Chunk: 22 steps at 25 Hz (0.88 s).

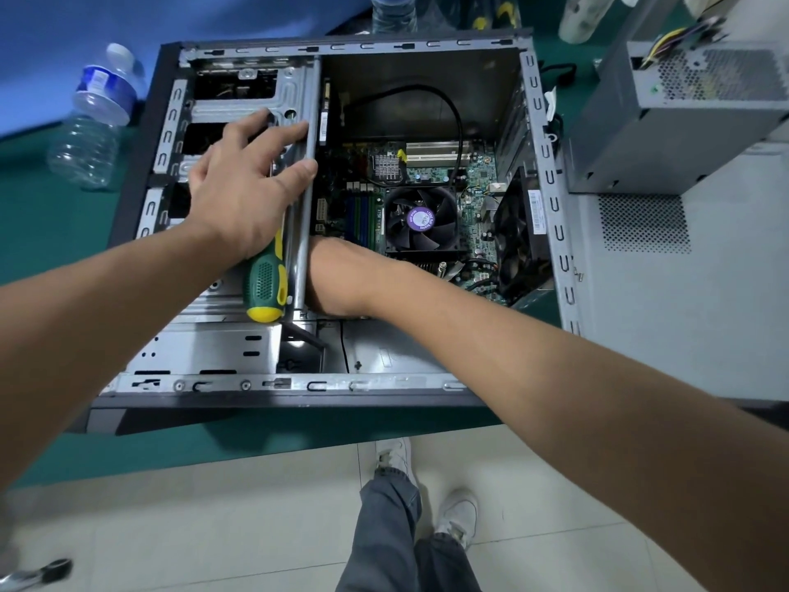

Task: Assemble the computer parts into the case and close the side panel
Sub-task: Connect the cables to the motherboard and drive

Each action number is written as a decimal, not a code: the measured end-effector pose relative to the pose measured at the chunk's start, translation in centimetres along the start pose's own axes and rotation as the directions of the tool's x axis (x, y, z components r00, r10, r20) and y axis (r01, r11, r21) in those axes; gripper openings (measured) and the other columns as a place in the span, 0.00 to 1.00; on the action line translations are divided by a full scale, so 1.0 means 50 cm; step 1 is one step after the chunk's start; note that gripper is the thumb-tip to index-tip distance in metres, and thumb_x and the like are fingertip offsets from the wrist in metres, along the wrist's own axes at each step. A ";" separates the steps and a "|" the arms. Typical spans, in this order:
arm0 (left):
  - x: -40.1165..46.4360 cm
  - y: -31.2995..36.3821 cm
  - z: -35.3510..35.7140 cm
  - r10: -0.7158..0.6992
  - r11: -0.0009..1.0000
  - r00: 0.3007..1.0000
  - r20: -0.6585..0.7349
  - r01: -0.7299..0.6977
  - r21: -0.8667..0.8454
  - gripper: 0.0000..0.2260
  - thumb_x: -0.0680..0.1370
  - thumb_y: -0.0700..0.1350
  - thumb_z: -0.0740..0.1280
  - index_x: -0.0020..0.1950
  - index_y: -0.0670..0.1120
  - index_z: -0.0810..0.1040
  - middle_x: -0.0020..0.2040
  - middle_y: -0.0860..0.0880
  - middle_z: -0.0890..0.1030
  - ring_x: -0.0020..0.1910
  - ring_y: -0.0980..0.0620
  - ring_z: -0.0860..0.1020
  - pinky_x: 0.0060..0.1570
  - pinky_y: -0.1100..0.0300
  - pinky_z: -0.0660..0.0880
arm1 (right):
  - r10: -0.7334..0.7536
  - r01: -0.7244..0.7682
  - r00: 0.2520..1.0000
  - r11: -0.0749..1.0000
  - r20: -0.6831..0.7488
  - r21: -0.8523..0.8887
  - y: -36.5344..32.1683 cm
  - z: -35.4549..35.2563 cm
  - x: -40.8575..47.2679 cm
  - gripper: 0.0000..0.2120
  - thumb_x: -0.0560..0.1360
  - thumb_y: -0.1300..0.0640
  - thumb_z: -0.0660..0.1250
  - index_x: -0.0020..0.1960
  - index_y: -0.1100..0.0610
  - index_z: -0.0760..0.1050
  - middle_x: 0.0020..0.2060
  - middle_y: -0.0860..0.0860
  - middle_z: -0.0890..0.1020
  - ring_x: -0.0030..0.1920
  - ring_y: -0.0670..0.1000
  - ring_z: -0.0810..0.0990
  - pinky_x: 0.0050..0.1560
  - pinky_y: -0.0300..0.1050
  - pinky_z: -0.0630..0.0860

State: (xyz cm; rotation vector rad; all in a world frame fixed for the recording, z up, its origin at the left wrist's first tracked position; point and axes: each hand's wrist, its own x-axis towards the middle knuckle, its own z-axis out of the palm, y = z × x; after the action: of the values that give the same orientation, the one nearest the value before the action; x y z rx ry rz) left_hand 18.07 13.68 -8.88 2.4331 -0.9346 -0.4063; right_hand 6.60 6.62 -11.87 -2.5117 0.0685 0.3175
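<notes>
Head view, case: the open computer case (pixel 550 194) lies on its side on the green worktop (pixel 64 224), interior facing up, motherboard and CPU fan (pixel 422 220) already in place.
Head view, left hand: the left hand (pixel 243 194) rests on the drive cage (pixel 256 96), fingers (pixel 290 132) stretched to the cage's vertical edge rail, thumb at the same rail; a green and yellow screwdriver (pixel 264 284) sits under the palm, seemingly trapped there rather than gripped.
Head view, right hand: the right hand (pixel 337 279) reaches down beside the cage, near the memory slots; its fingers are hidden behind the rail, so whether they hold anything cannot be told.
Head view, parts waiting: the power supply (pixel 691 121) stands outside the case at right, on what looks like the side panel (pixel 666 318).
Step in hand: probably seating or fixing the drive cage.
Doing it well: keep the cage pressed flat with the left hand, keep cables out from under the rail, and line up the holes before driving any screw.
Other: two plastic bottles (pixel 94 121) stand to the left.
</notes>
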 end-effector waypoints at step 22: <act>0.001 0.000 0.002 0.019 1.000 0.999 -0.026 -0.019 -0.012 0.18 0.79 0.60 0.63 0.70 0.66 0.70 0.77 0.58 0.60 0.77 0.51 0.54 0.67 0.61 0.43 | -0.003 -0.005 0.997 0.994 -0.076 -0.109 0.007 -0.006 -0.003 0.10 0.75 0.67 0.59 0.54 0.63 0.74 0.49 0.60 0.79 0.44 0.59 0.76 0.42 0.47 0.70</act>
State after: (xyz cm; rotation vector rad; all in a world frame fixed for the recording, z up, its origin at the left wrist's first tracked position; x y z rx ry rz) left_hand 18.07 13.62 -8.96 2.4115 -0.9407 -0.3719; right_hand 6.46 6.16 -11.79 -2.6321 0.0852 0.2316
